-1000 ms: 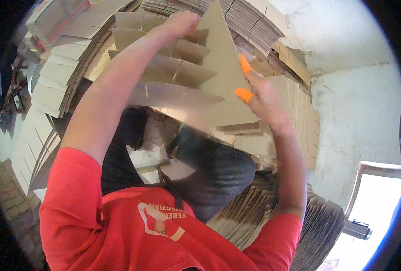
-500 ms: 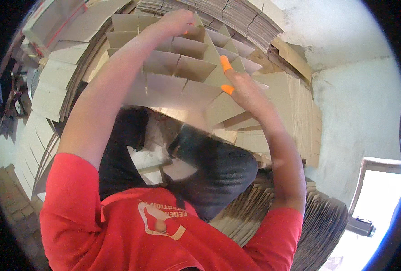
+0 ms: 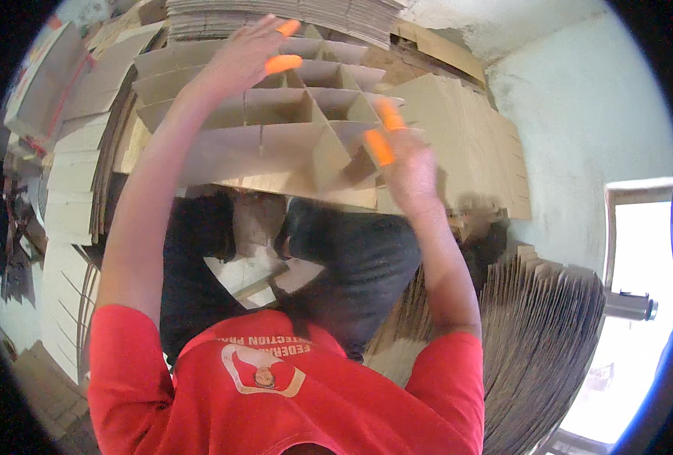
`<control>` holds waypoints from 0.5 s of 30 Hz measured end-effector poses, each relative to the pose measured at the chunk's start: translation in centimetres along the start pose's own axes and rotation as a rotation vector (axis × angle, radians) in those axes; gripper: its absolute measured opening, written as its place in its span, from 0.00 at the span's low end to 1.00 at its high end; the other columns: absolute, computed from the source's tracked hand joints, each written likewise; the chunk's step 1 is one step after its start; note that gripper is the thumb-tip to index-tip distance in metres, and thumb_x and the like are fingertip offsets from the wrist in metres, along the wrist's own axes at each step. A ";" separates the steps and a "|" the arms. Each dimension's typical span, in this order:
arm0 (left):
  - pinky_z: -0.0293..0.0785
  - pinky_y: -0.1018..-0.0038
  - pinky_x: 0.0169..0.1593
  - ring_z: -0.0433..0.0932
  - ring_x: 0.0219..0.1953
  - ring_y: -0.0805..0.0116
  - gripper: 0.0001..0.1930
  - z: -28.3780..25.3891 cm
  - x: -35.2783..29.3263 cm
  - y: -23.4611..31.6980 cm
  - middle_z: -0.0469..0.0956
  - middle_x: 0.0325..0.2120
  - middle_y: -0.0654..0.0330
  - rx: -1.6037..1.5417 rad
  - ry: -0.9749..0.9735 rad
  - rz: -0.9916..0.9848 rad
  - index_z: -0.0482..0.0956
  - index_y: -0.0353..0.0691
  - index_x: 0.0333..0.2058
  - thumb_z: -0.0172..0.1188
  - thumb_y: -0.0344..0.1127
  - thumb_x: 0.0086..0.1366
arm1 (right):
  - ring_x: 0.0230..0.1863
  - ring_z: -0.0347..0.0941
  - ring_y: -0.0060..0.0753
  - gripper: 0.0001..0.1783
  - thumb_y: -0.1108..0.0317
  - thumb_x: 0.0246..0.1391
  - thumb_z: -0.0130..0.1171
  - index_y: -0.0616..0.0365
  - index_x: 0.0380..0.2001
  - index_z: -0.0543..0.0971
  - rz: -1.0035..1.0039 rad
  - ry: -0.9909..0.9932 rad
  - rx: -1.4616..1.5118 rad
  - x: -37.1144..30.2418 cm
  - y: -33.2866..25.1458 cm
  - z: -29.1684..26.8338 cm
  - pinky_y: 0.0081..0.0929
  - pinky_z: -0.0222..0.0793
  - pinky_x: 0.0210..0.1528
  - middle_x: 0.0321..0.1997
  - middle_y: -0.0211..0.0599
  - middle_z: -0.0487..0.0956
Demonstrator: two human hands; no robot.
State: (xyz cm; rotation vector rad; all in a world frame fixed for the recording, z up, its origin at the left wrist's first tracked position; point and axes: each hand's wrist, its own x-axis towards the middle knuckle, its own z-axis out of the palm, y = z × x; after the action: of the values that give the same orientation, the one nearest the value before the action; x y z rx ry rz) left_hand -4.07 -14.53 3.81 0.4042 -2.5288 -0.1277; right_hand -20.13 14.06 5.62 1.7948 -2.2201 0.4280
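Several pale-brown cardboard sheets (image 3: pixel 72 186) lie stacked at the left. Next, the bare left hand (image 3: pixel 245 59), two digits in orange covers, is over the far side of the brown cardboard divider grid (image 3: pixel 277 104), fingers spread apart. That grid lies in the far middle, beyond the knees. At its right edge, the bare right hand (image 3: pixel 414 167) has two orange-covered fingertips slightly apart; I cannot tell whether they touch it. Farther right stands a thick brown cardboard stack (image 3: pixel 476 140).

Cardboard divider (image 3: pixel 276 148) stood on edge!

And there it was: thin grey-brown strips ran side to side, crossed by others into open-topped cells towards the right, slits showing further left, above the pale wooden surface (image 3: pixel 348 199).
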 end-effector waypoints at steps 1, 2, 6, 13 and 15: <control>0.57 0.59 0.66 0.58 0.67 0.56 0.27 -1.7 -0.8 1.3 0.65 0.62 0.54 -0.039 0.140 0.032 0.65 0.45 0.61 0.57 0.43 0.66 | 0.37 0.77 0.50 0.34 0.63 0.54 0.61 0.51 0.64 0.63 0.091 0.138 -0.083 -1.1 2.3 -0.5 0.41 0.74 0.39 0.44 0.48 0.79; 0.60 0.60 0.64 0.62 0.65 0.55 0.26 -3.5 -2.2 2.9 0.68 0.60 0.53 -0.095 0.239 -0.015 0.67 0.45 0.60 0.59 0.41 0.64 | 0.40 0.76 0.50 0.36 0.61 0.53 0.64 0.52 0.63 0.63 0.179 0.273 -0.164 -2.2 5.1 -0.1 0.42 0.73 0.41 0.45 0.48 0.78; 0.66 0.63 0.61 0.69 0.60 0.55 0.23 -7.7 -8.6 7.3 0.74 0.54 0.52 -0.188 0.342 -0.180 0.74 0.46 0.56 0.62 0.34 0.61 | 0.45 0.73 0.50 0.34 0.57 0.51 0.65 0.57 0.59 0.67 0.490 0.104 -0.550 -6.9 11.9 0.5 0.42 0.70 0.46 0.45 0.47 0.76; 0.67 0.63 0.59 0.74 0.55 0.55 0.19 -8.2 -15.0 7.4 0.77 0.49 0.51 -0.101 0.272 -0.319 0.77 0.43 0.52 0.62 0.33 0.62 | 0.43 0.76 0.49 0.29 0.59 0.49 0.67 0.56 0.53 0.73 0.668 0.059 -0.330 -8.5 16.3 0.6 0.41 0.70 0.43 0.43 0.48 0.79; 0.68 0.63 0.58 0.75 0.54 0.55 0.18 -8.1 -15.8 6.8 0.79 0.48 0.51 -0.115 0.294 -0.326 0.78 0.41 0.51 0.62 0.33 0.61 | 0.42 0.77 0.49 0.26 0.62 0.49 0.66 0.55 0.52 0.74 0.798 0.180 -0.259 -8.4 16.2 -0.1 0.41 0.72 0.42 0.43 0.49 0.80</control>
State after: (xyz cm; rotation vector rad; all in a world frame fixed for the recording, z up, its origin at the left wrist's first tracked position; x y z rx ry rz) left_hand 11.14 -3.13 3.45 0.7297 -2.1410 -0.3120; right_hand -34.25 24.89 1.46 0.6616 -2.6228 0.3937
